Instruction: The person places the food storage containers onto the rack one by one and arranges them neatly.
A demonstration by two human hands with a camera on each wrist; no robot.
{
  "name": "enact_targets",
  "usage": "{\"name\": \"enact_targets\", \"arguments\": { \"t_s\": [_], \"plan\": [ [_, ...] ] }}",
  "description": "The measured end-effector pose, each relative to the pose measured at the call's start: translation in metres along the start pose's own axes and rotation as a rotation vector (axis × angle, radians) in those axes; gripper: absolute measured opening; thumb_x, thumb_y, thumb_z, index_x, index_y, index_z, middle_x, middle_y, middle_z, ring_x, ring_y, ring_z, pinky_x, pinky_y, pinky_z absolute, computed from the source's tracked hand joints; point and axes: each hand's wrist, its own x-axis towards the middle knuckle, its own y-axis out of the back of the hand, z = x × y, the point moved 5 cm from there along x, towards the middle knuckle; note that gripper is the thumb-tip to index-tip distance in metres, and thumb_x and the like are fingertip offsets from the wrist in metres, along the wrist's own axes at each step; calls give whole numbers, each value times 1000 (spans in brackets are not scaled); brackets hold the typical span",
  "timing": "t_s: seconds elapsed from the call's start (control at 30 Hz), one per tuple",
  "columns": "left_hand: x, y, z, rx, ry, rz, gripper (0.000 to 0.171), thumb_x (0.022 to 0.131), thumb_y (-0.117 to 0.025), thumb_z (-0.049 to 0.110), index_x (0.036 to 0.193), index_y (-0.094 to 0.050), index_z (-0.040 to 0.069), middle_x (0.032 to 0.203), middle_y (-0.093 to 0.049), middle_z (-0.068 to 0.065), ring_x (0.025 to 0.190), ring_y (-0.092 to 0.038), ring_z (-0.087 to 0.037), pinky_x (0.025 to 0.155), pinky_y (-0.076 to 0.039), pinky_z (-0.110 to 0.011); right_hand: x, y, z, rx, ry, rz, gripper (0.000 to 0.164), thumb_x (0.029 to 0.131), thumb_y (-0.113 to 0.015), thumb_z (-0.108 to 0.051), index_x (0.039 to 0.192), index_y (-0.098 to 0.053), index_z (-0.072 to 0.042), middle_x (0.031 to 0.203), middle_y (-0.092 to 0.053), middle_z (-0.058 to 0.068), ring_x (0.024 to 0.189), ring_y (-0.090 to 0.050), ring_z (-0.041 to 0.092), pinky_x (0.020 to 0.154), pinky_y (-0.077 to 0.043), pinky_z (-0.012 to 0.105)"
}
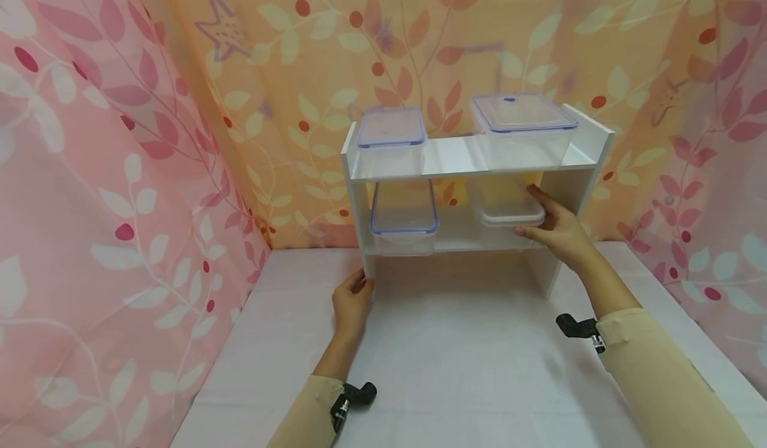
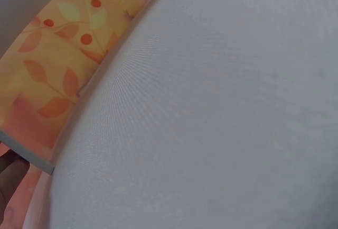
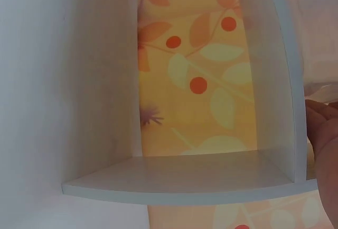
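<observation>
A white two-tier shelf rack stands on the table. My right hand grips the right end of a clear food container with a whitish lid on the lower tier, thumb at the front and fingers farther back. In the right wrist view, part of that hand shows beside the lower board, with only a sliver of container visible. My left hand holds the bottom of the rack's left side panel. The left wrist view catches its fingers at that panel's edge.
A blue-rimmed container sits at the lower tier's left. On the upper tier are a smaller blue-rimmed container at left and a larger one at right. Patterned curtains enclose the white-covered table.
</observation>
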Motion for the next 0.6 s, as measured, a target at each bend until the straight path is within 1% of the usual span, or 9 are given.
{"name": "enact_targets", "arguments": {
  "t_s": [0.07, 0.13, 0.2, 0.37, 0.5, 0.6],
  "plan": [
    [0, 1, 1, 1, -1, 0, 33, 92, -77, 17, 125, -75, 14, 119, -75, -5, 106, -73, -23, 83, -61, -39, -1, 0, -1, -16, -11, 0, 94, 91, -78, -9, 165, -21, -18, 166, -27, 18, 131, -52, 33, 87, -48, 6],
    [0, 1, 0, 3, 1, 0, 33, 93, -76, 17, 126, -75, 14, 120, -75, -6, 107, -73, -23, 84, -61, -39, -3, -1, -1, -38, -19, 2, 95, 91, -79, -12, 165, -19, -17, 165, -28, 21, 134, -49, 41, 86, -47, 5],
    [0, 1, 0, 6, -2, -1, 34, 93, -76, 16, 126, -74, 13, 121, -75, -7, 107, -73, -24, 85, -61, -39, -6, -1, -1, -41, -26, 9, 96, 91, -79, -14, 165, -18, -16, 164, -29, 22, 136, -46, 46, 85, -46, 4],
    [0, 0, -1, 1, -7, -9, 34, 93, -76, 19, 127, -74, 11, 121, -75, -7, 108, -72, -23, 83, -61, -38, -12, -4, -4, -20, -12, 33, 96, 91, -79, -10, 165, -18, -13, 164, -29, 23, 138, -43, 46, 86, -46, 4],
    [1, 1, -2, 3, -1, -11, 33, 93, -77, 21, 125, -75, 16, 119, -76, -4, 107, -73, -20, 81, -62, -36, -18, -4, -6, -35, -14, 57, 96, 91, -79, -12, 165, -18, -13, 163, -31, 24, 141, -42, 47, 87, -44, 3],
    [1, 2, -3, 9, 7, -9, 32, 92, -77, 22, 124, -76, 18, 118, -76, -3, 105, -73, -19, 79, -62, -35, -22, -5, -7, -35, -19, 75, 95, 92, -78, -13, 165, -18, -12, 162, -32, 26, 141, -42, 49, 90, -45, 4]
  ]
}}
